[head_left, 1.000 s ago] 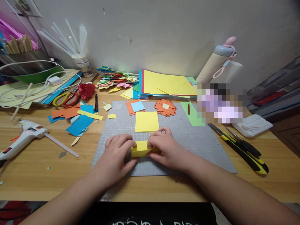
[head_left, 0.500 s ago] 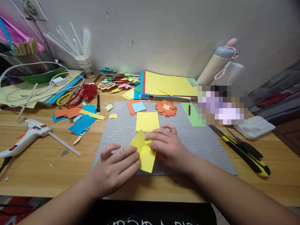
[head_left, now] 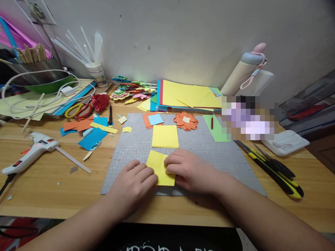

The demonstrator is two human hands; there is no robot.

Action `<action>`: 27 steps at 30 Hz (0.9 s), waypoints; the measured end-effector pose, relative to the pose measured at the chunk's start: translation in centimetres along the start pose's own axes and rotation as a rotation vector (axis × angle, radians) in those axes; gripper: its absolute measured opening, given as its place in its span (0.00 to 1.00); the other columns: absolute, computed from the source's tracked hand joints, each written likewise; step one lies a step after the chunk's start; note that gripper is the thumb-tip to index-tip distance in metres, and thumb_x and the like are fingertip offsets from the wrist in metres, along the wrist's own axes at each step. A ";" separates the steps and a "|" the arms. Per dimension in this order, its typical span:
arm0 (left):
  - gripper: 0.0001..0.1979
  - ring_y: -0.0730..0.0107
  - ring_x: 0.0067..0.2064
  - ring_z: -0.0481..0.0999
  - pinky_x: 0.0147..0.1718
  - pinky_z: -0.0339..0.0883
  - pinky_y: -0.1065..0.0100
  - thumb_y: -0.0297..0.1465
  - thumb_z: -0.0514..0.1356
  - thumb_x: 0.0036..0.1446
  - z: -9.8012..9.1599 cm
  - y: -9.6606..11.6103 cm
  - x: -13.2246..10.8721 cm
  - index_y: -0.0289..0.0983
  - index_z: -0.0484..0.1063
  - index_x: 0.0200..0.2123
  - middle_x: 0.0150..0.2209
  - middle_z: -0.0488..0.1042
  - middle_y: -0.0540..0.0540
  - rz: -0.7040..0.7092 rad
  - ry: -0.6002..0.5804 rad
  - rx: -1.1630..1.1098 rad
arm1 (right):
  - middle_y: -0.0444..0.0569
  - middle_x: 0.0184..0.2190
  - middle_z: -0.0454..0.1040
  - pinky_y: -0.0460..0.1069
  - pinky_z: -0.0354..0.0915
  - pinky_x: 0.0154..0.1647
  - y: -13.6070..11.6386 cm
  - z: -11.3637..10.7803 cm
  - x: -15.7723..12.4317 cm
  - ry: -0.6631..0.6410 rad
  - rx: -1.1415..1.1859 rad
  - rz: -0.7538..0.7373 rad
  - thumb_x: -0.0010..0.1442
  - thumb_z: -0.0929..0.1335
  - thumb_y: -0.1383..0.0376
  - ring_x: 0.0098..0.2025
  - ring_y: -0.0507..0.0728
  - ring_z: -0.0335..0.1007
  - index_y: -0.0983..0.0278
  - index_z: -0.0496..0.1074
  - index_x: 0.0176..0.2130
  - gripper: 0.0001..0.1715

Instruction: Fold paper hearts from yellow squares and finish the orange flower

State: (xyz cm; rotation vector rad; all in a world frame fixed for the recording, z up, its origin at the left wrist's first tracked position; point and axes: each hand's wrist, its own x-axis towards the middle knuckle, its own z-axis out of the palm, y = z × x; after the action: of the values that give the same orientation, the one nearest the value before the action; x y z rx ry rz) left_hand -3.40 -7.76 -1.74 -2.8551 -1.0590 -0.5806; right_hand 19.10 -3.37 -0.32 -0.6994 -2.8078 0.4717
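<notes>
A yellow square of paper (head_left: 159, 169) with a faint crease lies near the front of the grey cutting mat (head_left: 125, 150). My left hand (head_left: 136, 184) has its curled fingers on the paper's left edge, the thumb hidden. From the right, my right hand (head_left: 190, 170) grips the other edge, fingertips on top of the sheet. Just beyond my hands rests a neat stack of yellow paper squares (head_left: 165, 136). Behind that stack are an orange paper flower (head_left: 186, 121) with a pale centre and a light blue square (head_left: 155, 119) on orange paper.
At left lie a glue gun (head_left: 39, 148), blue and orange paper scraps (head_left: 92, 138), scissors (head_left: 78, 108) and a black pen (head_left: 110, 115). Paper sheets (head_left: 191, 96) are piled by the wall. A yellow-black utility knife (head_left: 277, 174) lies right, with a bottle (head_left: 239, 71) behind.
The yellow square has turned to sit straighter and opened out flatter. My left hand's fingers have curled in, and my right hand has shifted slightly towards me.
</notes>
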 end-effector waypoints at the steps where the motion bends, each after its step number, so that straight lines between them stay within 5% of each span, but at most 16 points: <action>1: 0.07 0.68 0.30 0.70 0.33 0.57 0.63 0.25 0.54 0.59 0.0 -0.1 -0.1 0.37 0.70 0.30 0.27 0.74 0.49 -0.035 0.006 -0.041 | 0.48 0.40 0.73 0.52 0.59 0.44 0.0 0.0 -0.1 0.003 0.030 0.001 0.53 0.65 0.73 0.41 0.56 0.65 0.64 0.70 0.33 0.07; 5: 0.04 0.68 0.31 0.72 0.34 0.60 0.63 0.27 0.56 0.58 -0.8 0.0 0.0 0.38 0.71 0.33 0.29 0.76 0.49 -0.264 0.098 -0.282 | 0.49 0.47 0.71 0.56 0.56 0.52 0.1 -0.1 -0.2 0.234 0.169 0.076 0.57 0.67 0.67 0.49 0.58 0.64 0.60 0.67 0.48 0.17; 9: 0.06 0.65 0.36 0.75 0.35 0.67 0.64 0.34 0.59 0.57 -1.4 0.9 0.8 0.39 0.71 0.35 0.35 0.77 0.47 -0.754 0.244 -0.773 | 0.51 0.57 0.61 0.60 0.54 0.58 0.3 0.5 0.0 0.646 0.491 0.319 0.56 0.70 0.63 0.57 0.60 0.58 0.53 0.50 0.61 0.39; 11: 0.13 0.63 0.40 0.76 0.39 0.69 0.63 0.37 0.62 0.54 -1.1 1.4 1.5 0.39 0.71 0.42 0.40 0.78 0.44 -0.936 0.290 -1.099 | 0.51 0.53 0.63 0.59 0.59 0.54 0.2 0.9 0.2 0.670 0.826 0.394 0.57 0.69 0.62 0.52 0.59 0.64 0.51 0.46 0.61 0.41; 14: 0.19 0.60 0.43 0.76 0.42 0.69 0.63 0.37 0.65 0.50 -0.6 2.2 2.1 0.37 0.70 0.45 0.42 0.78 0.41 -1.037 0.260 -1.383 | 0.49 0.44 0.70 0.54 0.66 0.44 0.0 1.3 0.5 0.526 1.278 0.474 0.57 0.68 0.62 0.43 0.56 0.70 0.54 0.50 0.59 0.35; 20: 0.25 0.61 0.46 0.73 0.44 0.67 0.61 0.29 0.59 0.54 -1.0 1.8 1.1 0.46 0.58 0.55 0.46 0.75 0.45 -0.861 0.266 -1.291 | 0.45 0.36 0.69 0.43 0.59 0.19 0.7 0.4 0.5 0.298 1.381 0.665 0.55 0.69 0.63 0.25 0.48 0.64 0.60 0.65 0.46 0.18; 22: 0.25 0.62 0.47 0.72 0.46 0.64 0.59 0.25 0.57 0.55 -1.4 1.0 0.6 0.48 0.59 0.55 0.46 0.74 0.46 -0.723 0.228 -0.993 | 0.44 0.35 0.68 0.43 0.58 0.18 1.1 0.1 0.4 0.173 1.383 0.678 0.55 0.69 0.64 0.24 0.47 0.62 0.60 0.65 0.46 0.18; 24: 0.17 0.62 0.44 0.71 0.44 0.62 0.58 0.23 0.57 0.54 -1.7 0.3 0.3 0.47 0.70 0.45 0.41 0.73 0.47 -0.459 0.155 -0.583 | 0.45 0.36 0.69 0.44 0.59 0.20 1.3 0.0 0.4 0.104 1.324 0.657 0.55 0.67 0.65 0.25 0.48 0.62 0.60 0.65 0.47 0.18; 27: 0.12 0.62 0.41 0.70 0.41 0.60 0.58 0.21 0.56 0.56 -1.8 -0.2 0.0 0.44 0.74 0.35 0.37 0.72 0.47 -0.170 0.151 -0.095 | 0.49 0.41 0.70 0.49 0.65 0.31 0.9 0.1 0.3 0.162 0.989 0.562 0.57 0.66 0.67 0.35 0.53 0.67 0.61 0.66 0.46 0.15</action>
State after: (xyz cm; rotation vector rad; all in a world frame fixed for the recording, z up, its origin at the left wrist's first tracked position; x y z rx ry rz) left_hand -4.14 -7.88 -0.09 -2.7619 -1.2876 -0.8653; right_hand 19.18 -2.47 -0.67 -1.1434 -1.7991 1.6222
